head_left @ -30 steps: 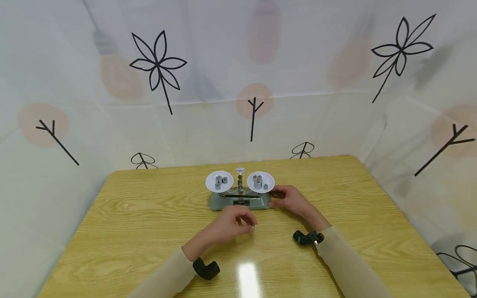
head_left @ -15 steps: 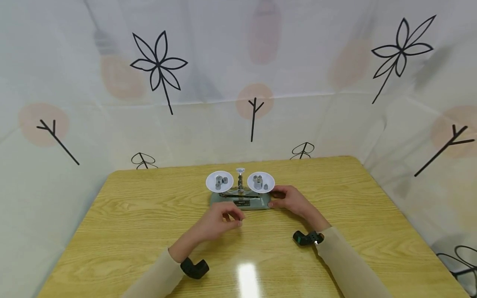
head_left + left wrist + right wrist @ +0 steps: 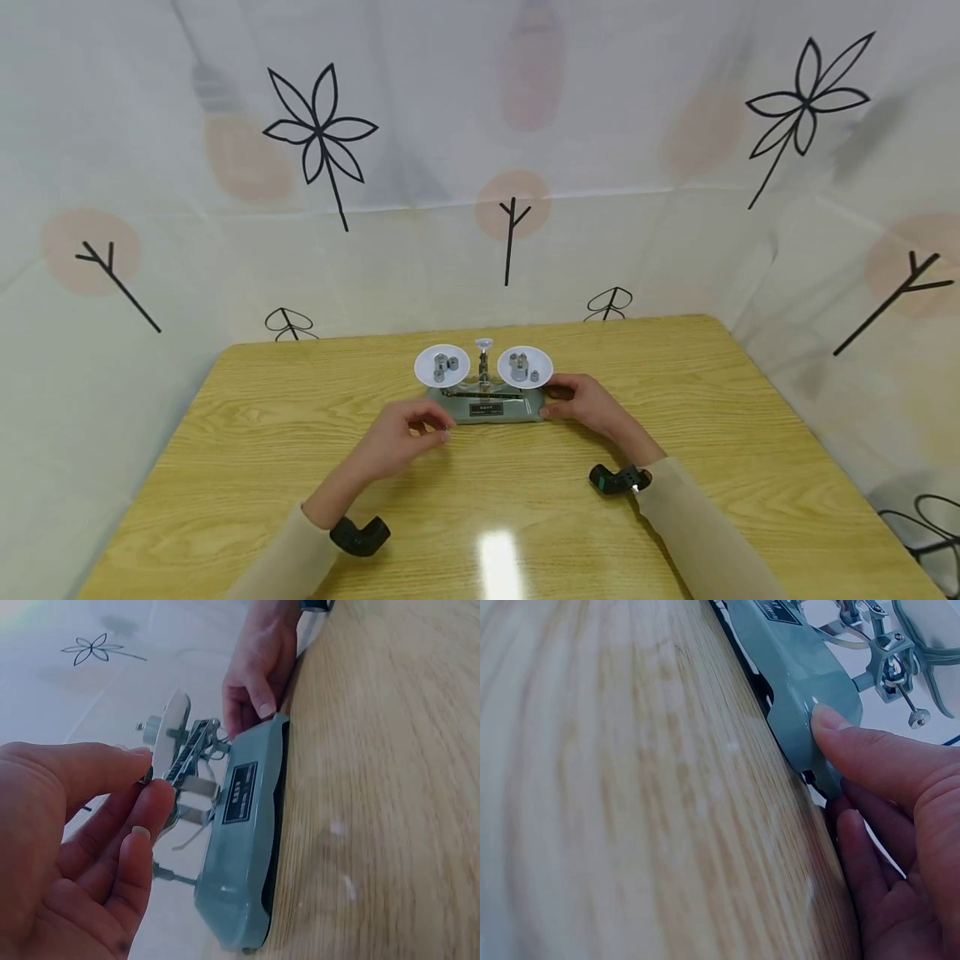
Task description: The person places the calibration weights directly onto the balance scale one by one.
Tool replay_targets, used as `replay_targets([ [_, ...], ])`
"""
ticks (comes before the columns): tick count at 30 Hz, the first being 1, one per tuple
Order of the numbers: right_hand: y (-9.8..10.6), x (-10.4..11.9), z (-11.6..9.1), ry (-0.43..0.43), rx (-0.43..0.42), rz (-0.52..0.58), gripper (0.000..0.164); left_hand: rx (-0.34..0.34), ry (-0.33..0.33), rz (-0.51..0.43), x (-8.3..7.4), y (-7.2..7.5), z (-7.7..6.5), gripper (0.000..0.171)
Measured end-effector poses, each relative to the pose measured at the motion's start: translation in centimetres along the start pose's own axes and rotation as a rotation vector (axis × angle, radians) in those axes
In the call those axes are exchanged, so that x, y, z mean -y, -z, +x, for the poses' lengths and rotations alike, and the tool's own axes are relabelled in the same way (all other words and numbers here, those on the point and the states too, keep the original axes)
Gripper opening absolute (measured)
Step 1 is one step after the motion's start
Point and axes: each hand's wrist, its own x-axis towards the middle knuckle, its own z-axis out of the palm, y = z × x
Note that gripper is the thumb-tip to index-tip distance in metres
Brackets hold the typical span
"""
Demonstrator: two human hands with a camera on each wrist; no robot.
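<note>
A balance scale with a grey-green base point(image 3: 459, 407) stands on the table. Metal weights sit on its left pan point(image 3: 423, 367) and on its right pan point(image 3: 546, 365). My left hand point(image 3: 397, 437) is in front of the base's left end. Its thumb and forefinger pinch a small dark metal weight point(image 3: 145, 777), mostly hidden by the fingertips in the left wrist view. My right hand point(image 3: 588, 404) grips the right end of the base; the right wrist view has the thumb point(image 3: 836, 735) on the base and the other fingers curled around its end.
The wooden table point(image 3: 300, 400) reaches back to a white patterned cloth point(image 3: 420, 267), which also hangs at both sides. The scale's beam and upright post point(image 3: 483, 367) rise between the pans. A bright glare spot lies on the tabletop near the front.
My left hand has moved leftward and slightly away from me, from in front of the scale's middle to its left end, still pinching the small weight. The right hand and scale stay put.
</note>
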Motion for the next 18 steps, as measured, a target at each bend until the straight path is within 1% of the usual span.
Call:
replay_targets([
  [4, 0.0, 0.5, -0.2, -0.012, -0.001, -0.014, 0.055, -0.022, 0.001, 0.011, 0.1, 0.8, -0.3, 0.01],
  [11, 0.2, 3.7, -1.3, -0.018, 0.018, -0.02, 0.051, -0.083, -0.006, 0.039, -0.4, 2.3, -0.4, 0.011],
  [18, 0.1, 3.9, -1.4, -0.02, 0.023, 0.016, 0.051, -0.114, -0.014, 0.056, -0.6, 3.4, -0.2, 0.011],
])
